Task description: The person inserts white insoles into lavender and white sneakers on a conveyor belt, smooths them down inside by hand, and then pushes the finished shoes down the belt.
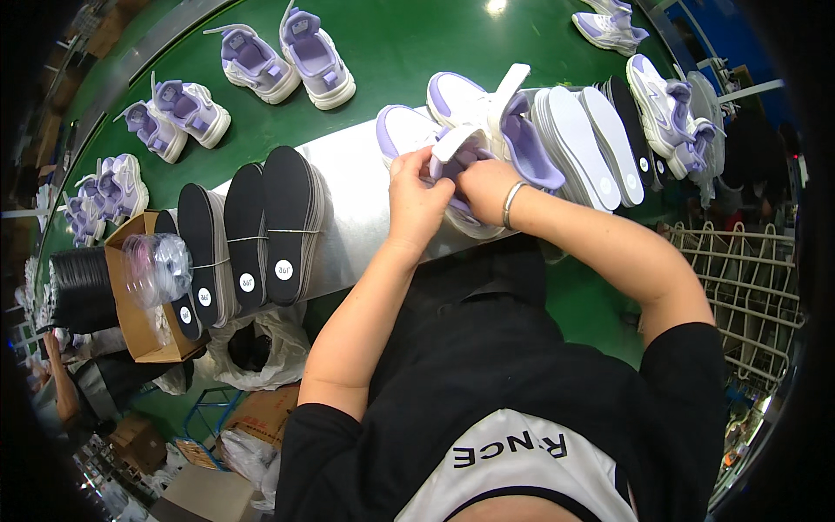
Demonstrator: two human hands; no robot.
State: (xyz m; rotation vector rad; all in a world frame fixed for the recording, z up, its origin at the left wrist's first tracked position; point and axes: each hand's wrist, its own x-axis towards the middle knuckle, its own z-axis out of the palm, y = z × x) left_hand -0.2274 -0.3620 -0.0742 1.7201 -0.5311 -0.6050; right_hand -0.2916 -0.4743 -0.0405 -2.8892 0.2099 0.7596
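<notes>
Two white and lilac sneakers lie in front of me on a metal shelf (355,176), their toes pointing away. At the nearer sneaker (404,130), my left hand (421,196) pinches the edge of the opening beside the raised white tongue (456,142). The fingers of my right hand (486,189) reach into the same shoe and are partly hidden; a bangle is on that wrist. Touching it on the right is the other sneaker (460,98), its tongue standing up. Stacks of white insoles (574,143) are right of the shoes, and banded stacks of black insoles (287,222) are to the left.
Several pairs of similar sneakers (319,59) stand on the green surface (417,39). At left is a cardboard box (140,326) with clear plastic containers (156,267). A wire rack (737,293) stands at right. Another person's arm (62,378) shows far left.
</notes>
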